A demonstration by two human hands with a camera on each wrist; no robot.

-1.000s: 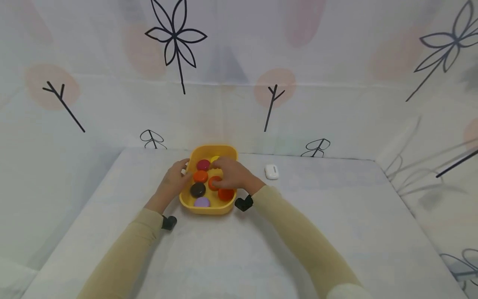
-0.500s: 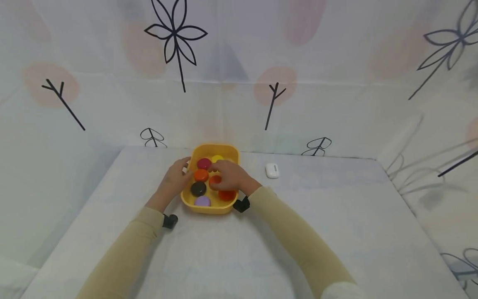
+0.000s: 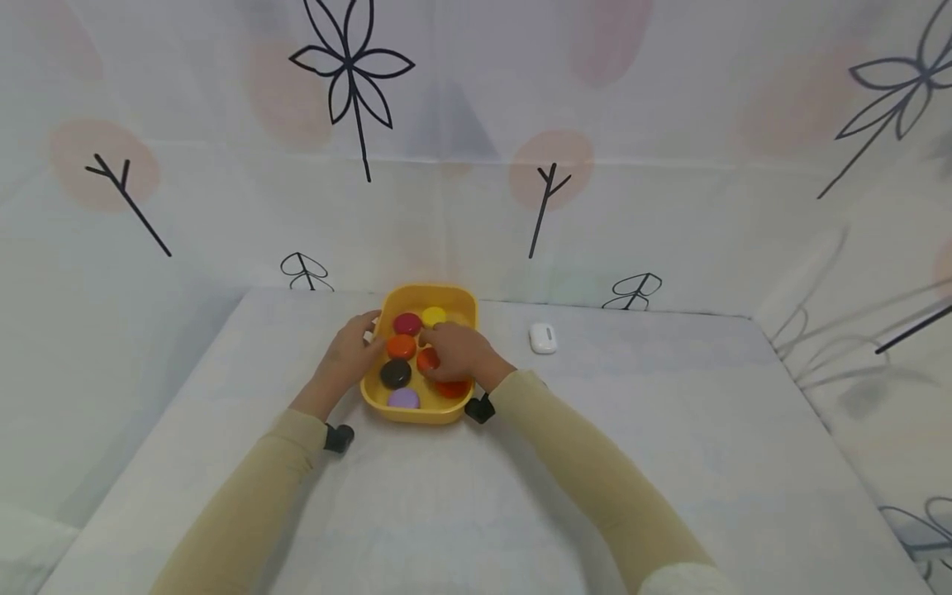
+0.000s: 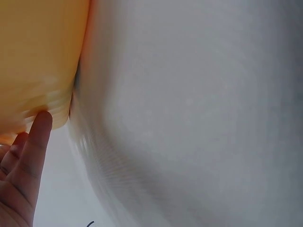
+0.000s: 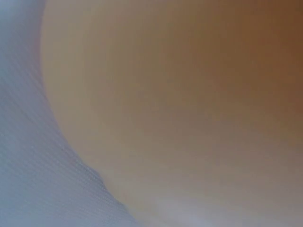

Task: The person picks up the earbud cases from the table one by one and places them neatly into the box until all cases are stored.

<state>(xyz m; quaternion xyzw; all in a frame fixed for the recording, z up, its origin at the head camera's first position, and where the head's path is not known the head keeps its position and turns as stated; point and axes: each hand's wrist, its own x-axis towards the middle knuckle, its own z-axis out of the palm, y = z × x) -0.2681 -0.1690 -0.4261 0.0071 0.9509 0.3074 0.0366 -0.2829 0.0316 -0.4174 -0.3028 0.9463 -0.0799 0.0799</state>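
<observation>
A yellow tray (image 3: 419, 417) with a raised rim holds several round, smooth, coloured pieces. At its left side my left hand (image 3: 348, 357) touches the wall, thumb near the rim; the left wrist view shows straight fingers (image 4: 34, 161) against the outside. Reaching in over the right rim, my right hand (image 3: 465, 354) pinches an orange-red round piece (image 3: 427, 360) between thumb and fingers, partly hiding it. Around it lie a crimson piece (image 3: 406, 323), a yellow one (image 3: 434, 316), an orange one (image 3: 401, 346), a black one (image 3: 396, 373), a lavender one (image 3: 404, 398) and a red one (image 3: 451, 389).
A small white case (image 3: 543, 338) lies on the white-covered table (image 3: 446, 504), right of the tray. Patterned cloth (image 3: 476, 207) hangs behind. The right wrist view is mostly filled by a blurred yellow-brown surface (image 5: 165, 94).
My right hand has shifted slightly and its fingers have closed in around the orange-red piece; more of the yellow piece shows. The left hand stays at the tray's side.
</observation>
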